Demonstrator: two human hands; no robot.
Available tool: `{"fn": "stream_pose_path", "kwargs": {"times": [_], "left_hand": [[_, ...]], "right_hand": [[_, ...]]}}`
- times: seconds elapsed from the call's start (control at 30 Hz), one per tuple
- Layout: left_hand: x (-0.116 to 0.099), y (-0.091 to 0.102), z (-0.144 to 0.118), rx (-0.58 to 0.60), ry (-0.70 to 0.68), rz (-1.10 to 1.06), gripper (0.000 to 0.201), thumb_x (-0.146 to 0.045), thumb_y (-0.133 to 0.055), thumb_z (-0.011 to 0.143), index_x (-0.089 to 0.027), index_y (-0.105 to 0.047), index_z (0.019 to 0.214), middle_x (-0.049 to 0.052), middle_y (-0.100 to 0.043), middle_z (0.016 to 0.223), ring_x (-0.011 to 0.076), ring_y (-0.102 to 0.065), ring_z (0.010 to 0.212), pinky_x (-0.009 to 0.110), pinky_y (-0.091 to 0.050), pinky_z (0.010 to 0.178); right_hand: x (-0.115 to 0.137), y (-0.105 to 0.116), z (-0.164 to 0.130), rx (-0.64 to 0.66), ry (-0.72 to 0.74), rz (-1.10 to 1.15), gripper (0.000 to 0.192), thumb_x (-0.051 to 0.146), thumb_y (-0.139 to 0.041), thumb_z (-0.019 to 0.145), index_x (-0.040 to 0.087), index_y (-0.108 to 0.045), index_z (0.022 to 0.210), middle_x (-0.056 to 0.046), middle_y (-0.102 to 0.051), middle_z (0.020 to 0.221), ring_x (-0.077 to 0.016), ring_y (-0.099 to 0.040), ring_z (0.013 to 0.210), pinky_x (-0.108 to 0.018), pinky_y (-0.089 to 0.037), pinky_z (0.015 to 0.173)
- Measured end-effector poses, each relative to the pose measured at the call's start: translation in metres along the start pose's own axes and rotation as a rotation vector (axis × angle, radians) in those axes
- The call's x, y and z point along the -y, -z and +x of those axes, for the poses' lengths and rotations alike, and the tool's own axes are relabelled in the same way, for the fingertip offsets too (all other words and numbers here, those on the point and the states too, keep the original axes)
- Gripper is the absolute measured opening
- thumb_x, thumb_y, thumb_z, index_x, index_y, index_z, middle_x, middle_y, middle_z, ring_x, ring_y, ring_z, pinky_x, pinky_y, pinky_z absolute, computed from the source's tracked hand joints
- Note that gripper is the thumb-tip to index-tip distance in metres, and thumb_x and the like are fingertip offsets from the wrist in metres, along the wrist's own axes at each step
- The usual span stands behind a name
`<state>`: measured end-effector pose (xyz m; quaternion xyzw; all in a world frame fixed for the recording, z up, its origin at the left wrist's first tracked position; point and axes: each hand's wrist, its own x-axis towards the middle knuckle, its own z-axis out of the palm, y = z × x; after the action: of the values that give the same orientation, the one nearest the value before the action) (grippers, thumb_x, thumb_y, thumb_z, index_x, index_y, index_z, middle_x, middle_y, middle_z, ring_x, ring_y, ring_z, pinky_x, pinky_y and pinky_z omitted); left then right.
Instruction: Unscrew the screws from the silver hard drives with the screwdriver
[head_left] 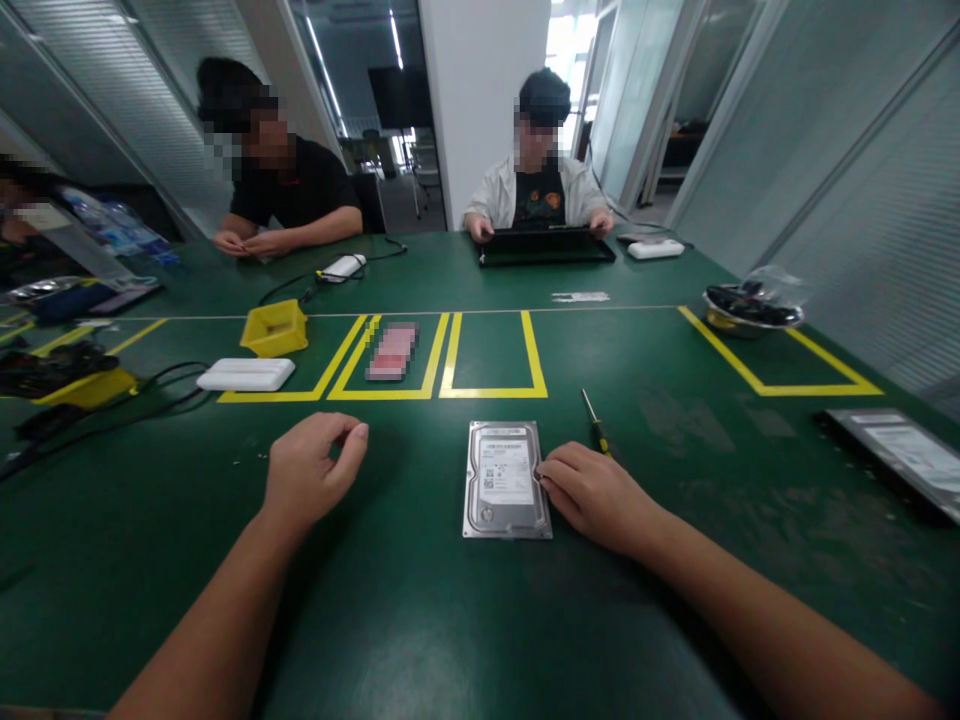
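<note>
A silver hard drive (pixel 508 515) with a white printed label lies flat on the green table in front of me. My right hand (pixel 592 492) is closed at its right edge, thumb and fingers pressed together against the side. Left of the drive and apart from it, my left hand (pixel 313 465) is raised in a pinch, thumb tip close to the curled index finger. Whatever that pinch may hold is too small or hidden to make out. Just beyond my right hand lies a screwdriver (pixel 591 412), its yellow-and-black handle partly covered by the hand.
Yellow tape frames mark the green table (pixel 420 620). Around it are a yellow bin (pixel 274 328), a white power strip (pixel 246 375), a pinkish blurred pack (pixel 392 352), a metal bowl (pixel 754 312) and a larger device (pixel 896 455). Across sit co-workers, one holding a black panel (pixel 546 246).
</note>
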<state>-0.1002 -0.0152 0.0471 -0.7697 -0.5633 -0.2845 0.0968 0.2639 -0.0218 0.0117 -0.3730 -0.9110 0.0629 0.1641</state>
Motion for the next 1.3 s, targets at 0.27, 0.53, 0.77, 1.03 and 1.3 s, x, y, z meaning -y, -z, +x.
{"fn": "stream_pose_path", "kwargs": {"times": [0.27, 0.53, 0.77, 1.03, 1.3], "left_hand": [[0.019, 0.016, 0.001, -0.01, 0.103, 0.113, 0.022, -0.033, -0.051, 0.091, -0.018, -0.063, 0.081, 0.003, -0.065, 0.076, 0.0178, -0.06, 0.069, 0.029, -0.042, 0.066], [0.043, 0.024, -0.013, -0.002, 0.256, 0.255, 0.021, -0.035, -0.054, 0.089, -0.018, -0.065, 0.085, 0.0, -0.064, 0.073, 0.0168, -0.059, 0.067, 0.026, -0.039, 0.06], [0.055, 0.017, -0.02, 0.006, 0.415, 0.228, 0.021, -0.038, -0.055, 0.088, -0.02, -0.065, 0.084, -0.004, -0.06, 0.063, 0.0149, -0.058, 0.06, 0.024, -0.038, 0.056], [0.014, 0.001, 0.003, 0.118, 0.107, 0.048, 0.025, -0.039, -0.051, 0.091, -0.018, -0.065, 0.086, 0.004, -0.068, 0.082, 0.0191, -0.061, 0.074, 0.029, -0.043, 0.066], [-0.079, -0.003, 0.024, 0.194, -0.179, -0.214, 0.025, -0.03, -0.048, 0.093, -0.018, -0.063, 0.078, 0.004, -0.063, 0.072, 0.0175, -0.055, 0.07, 0.032, -0.04, 0.067]], "right_hand": [[-0.005, -0.004, -0.001, -0.015, -0.039, 0.13, 0.021, 0.021, -0.045, 0.097, 0.014, -0.064, 0.105, -0.009, -0.063, 0.101, -0.019, -0.056, 0.095, -0.033, -0.049, 0.085], [-0.009, -0.003, -0.003, -0.026, -0.065, 0.217, 0.02, 0.018, -0.048, 0.094, 0.015, -0.064, 0.106, -0.008, -0.064, 0.103, -0.0177, -0.057, 0.096, -0.033, -0.049, 0.086], [-0.009, 0.002, -0.001, -0.047, -0.093, 0.163, 0.015, 0.018, -0.047, 0.094, 0.016, -0.063, 0.095, -0.007, -0.062, 0.092, -0.0172, -0.055, 0.087, -0.03, -0.047, 0.078], [0.002, 0.002, 0.001, -0.005, -0.231, 0.178, 0.018, 0.027, -0.047, 0.097, 0.017, -0.062, 0.091, -0.005, -0.061, 0.088, -0.0165, -0.055, 0.083, -0.029, -0.044, 0.075], [0.009, -0.001, 0.004, 0.026, -0.355, 0.137, 0.024, 0.034, -0.05, 0.096, 0.017, -0.057, 0.08, -0.003, -0.059, 0.079, -0.0151, -0.053, 0.072, -0.027, -0.036, 0.064]]}}
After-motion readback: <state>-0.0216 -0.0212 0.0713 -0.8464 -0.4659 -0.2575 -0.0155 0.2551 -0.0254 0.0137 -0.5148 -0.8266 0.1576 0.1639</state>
